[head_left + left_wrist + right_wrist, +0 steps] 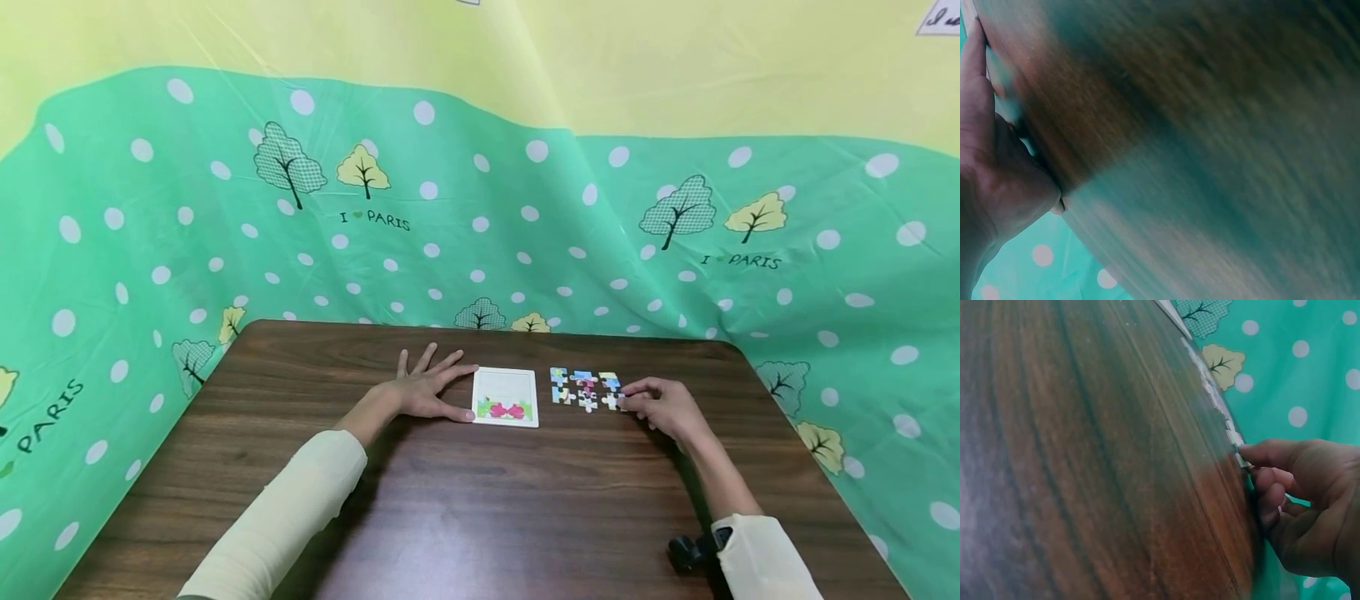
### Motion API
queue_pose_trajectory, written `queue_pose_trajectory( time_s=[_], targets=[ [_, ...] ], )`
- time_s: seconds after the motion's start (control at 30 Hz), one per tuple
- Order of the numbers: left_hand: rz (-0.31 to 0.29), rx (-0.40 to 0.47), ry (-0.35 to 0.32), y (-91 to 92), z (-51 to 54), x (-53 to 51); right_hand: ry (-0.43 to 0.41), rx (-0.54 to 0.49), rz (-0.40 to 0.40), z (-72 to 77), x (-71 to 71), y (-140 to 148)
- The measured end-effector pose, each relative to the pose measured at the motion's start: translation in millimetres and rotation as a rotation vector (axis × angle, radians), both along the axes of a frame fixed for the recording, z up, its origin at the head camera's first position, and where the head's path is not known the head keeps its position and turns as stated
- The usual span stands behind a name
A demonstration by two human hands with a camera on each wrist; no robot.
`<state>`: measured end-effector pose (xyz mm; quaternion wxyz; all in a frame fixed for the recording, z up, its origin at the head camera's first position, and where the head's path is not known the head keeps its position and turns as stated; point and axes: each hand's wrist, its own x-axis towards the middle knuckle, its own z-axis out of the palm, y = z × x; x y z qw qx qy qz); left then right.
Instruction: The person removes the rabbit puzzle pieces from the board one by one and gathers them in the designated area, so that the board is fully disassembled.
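Pale sleeves [292, 508] show at eight and four o'clock of a white board [506, 387], which lies on the brown counter [465, 500]. At nine o'clock the left hand [420, 393] is spread, touching the board. At three o'clock are six pieces [583, 379]; the right hand [667, 407] seems to pinch the four o'clock piece [611, 402], although fingertips partly hide this contact.

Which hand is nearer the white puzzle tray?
The left. The left hand is right at the left edge of the white puzzle tray; the right hand is off to its right, beyond most of the loose puzzle pieces.
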<state>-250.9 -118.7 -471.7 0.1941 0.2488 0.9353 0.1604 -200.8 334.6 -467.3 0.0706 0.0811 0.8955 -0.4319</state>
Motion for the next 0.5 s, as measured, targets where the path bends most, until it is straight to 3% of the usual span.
queue_pose_trajectory(
  time_s=[0.5],
  targets=[
    [-0.034, -0.032, 0.012, 0.2, 3.1, 2.1, 0.009, -0.047, -0.009, 1.3, 2.6, 2.7]
  ],
)
